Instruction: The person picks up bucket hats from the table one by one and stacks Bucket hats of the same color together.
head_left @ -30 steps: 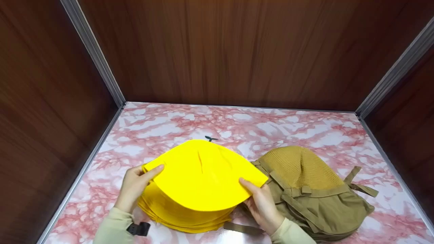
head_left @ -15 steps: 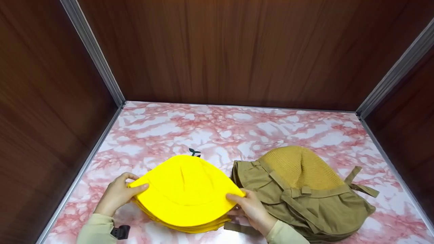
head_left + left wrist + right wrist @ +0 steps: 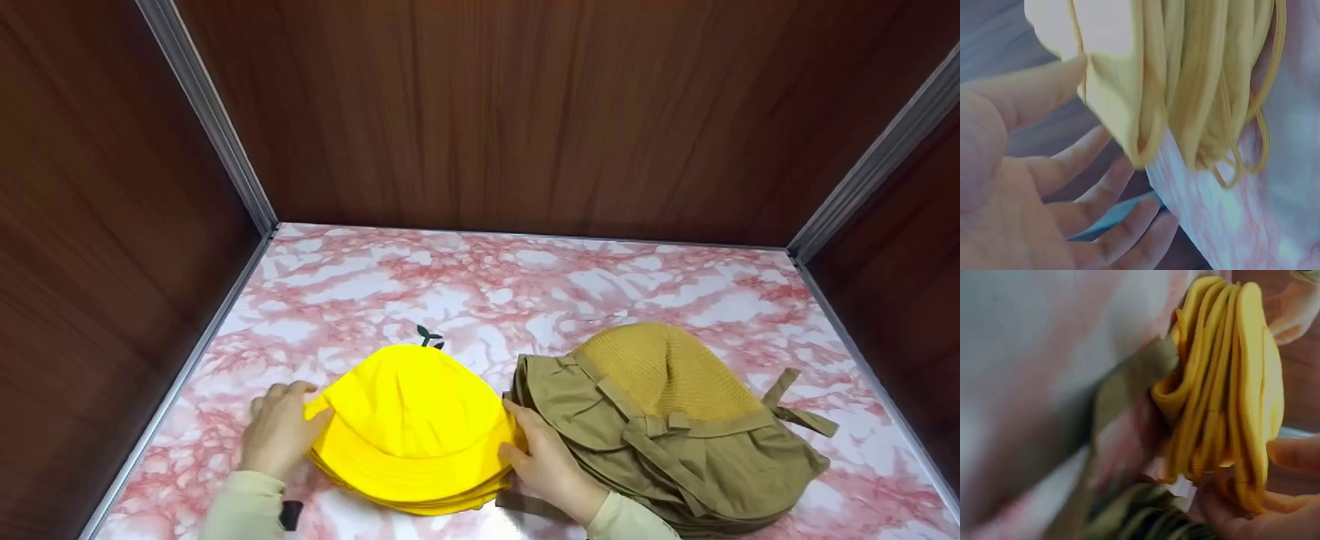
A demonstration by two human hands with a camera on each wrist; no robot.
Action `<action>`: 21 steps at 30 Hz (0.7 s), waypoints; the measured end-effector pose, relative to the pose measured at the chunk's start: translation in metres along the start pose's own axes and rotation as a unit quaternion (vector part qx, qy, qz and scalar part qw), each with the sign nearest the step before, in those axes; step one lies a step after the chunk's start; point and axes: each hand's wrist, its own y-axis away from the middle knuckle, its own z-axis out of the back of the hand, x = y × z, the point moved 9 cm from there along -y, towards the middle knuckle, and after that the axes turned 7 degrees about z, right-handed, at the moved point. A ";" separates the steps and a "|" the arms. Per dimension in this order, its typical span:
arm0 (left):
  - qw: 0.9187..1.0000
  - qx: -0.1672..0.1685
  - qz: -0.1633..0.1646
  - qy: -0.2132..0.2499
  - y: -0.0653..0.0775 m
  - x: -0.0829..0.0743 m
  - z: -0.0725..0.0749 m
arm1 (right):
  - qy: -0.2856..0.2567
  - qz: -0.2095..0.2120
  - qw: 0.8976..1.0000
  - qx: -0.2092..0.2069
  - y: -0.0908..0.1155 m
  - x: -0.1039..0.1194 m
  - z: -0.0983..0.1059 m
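Observation:
A bright yellow bucket hat (image 3: 416,405) with a green sprout on its crown sits at the top of several nested yellow hats; their layered brims (image 3: 1207,394) and cords show in the wrist views. My left hand (image 3: 279,427) is at the left brim. Its thumb (image 3: 1044,90) touches the top hat's fabric while its other fingers spread apart below, holding nothing. My right hand (image 3: 547,457) is at the right brim, with the brim edge between thumb and fingers; in the right wrist view fingers (image 3: 1283,502) lie around the brim's corner.
A stack of olive-brown hats (image 3: 705,465) with a mesh crown and fabric ties lies close on the right. One olive strap (image 3: 532,504) reaches toward the yellow stack. The pink marbled tabletop (image 3: 465,277) is bounded by dark wood panels (image 3: 487,112) with metal corner strips.
The top yellow hat has come down and left onto the stack, and its brim now slopes downward. My left hand has let go of the brim; the right has shifted along its edge.

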 end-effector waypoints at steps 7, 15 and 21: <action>0.988 -0.104 -0.113 -0.013 0.019 -0.058 -0.016 | 0.103 0.051 0.993 0.027 -0.009 0.024 -0.006; 0.987 0.029 -0.116 -0.104 0.032 -0.080 -0.081 | 0.255 0.121 0.949 0.143 -0.009 0.038 -0.052; 0.981 0.092 -0.115 -0.129 0.028 -0.079 -0.106 | 0.343 0.132 0.904 0.217 0.002 0.026 -0.076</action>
